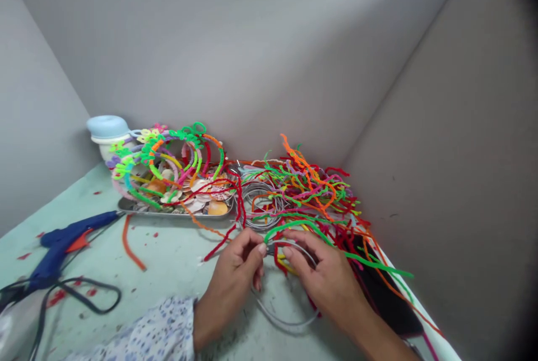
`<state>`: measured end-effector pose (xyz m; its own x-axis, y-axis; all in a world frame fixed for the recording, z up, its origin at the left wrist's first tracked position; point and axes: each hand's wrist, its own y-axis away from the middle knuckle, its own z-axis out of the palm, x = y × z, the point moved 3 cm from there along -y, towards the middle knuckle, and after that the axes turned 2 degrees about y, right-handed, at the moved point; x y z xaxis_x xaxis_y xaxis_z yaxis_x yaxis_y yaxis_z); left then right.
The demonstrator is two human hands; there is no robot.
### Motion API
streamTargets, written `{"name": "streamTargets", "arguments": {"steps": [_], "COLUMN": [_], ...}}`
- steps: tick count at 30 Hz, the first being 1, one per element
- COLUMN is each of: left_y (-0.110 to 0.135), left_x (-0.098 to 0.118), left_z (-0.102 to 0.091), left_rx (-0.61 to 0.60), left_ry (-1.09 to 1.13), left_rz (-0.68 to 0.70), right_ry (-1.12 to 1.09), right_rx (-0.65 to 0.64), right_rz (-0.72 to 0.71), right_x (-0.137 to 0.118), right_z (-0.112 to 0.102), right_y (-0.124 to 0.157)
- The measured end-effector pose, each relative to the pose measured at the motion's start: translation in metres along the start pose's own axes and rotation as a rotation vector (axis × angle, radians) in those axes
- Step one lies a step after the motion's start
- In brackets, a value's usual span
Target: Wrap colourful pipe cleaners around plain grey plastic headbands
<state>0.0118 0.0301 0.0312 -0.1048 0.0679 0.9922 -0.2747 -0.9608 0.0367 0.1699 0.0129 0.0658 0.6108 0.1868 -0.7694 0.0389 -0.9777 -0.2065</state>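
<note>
Both hands work close together in front of us, their fingertips almost meeting. We see the left hand (233, 279) pinched shut, thumb against fingers, on one end of a long, fuzzy, bright green chenille stem (300, 222), beside a thin, round, silver-grey wire hoop (286, 325). The right hand (328, 277) is curled, thumb and forefinger slightly parted about the hoop's upper edge; whether they press on it we cannot tell. The stem arches above the hoop, its free end out at three o'clock. Taking clock directions from the hands, we find a coil of silver wire (264, 227) near twelve and a tangled heap of multicoloured chenille stems (315, 181) at one. At ten, an oblong metal tray (176, 214) bears seashells (195, 204), with colourful fuzzy-wrapped hoops (221, 162) on top; a white cup with a pale blue lid (111, 151) stands beyond them. A blue glue gun (52, 251) lies at nine on the pale green surface (168, 260), and a flat black object (390, 294) toward four.
</note>
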Motion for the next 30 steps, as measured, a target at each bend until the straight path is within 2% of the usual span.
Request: {"name": "streamTargets", "arguments": {"steps": [5, 10, 15, 30], "left_y": [-0.001, 0.002, 0.006, 0.006], "left_x": [-0.007, -0.012, -0.006, -0.011], "left_z": [0.003, 0.005, 0.005, 0.003], "left_rx": [-0.005, -0.033, -0.052, -0.004], "left_ry": [-0.054, -0.145, -0.319, -0.289], "left_rz": [-0.035, -0.033, 0.08, 0.04], "right_ry": [0.081, 0.11, 0.116, 0.136], "right_rx": [-0.003, -0.066, -0.139, -0.241], "right_rz": [-0.129, -0.086, -0.064, 0.001], "right_x": [-0.005, 0.001, 0.005, 0.006], "right_z": [-0.003, -0.002, -0.004, -0.003], "right_y": [-0.002, -0.004, -0.005, -0.002]}}
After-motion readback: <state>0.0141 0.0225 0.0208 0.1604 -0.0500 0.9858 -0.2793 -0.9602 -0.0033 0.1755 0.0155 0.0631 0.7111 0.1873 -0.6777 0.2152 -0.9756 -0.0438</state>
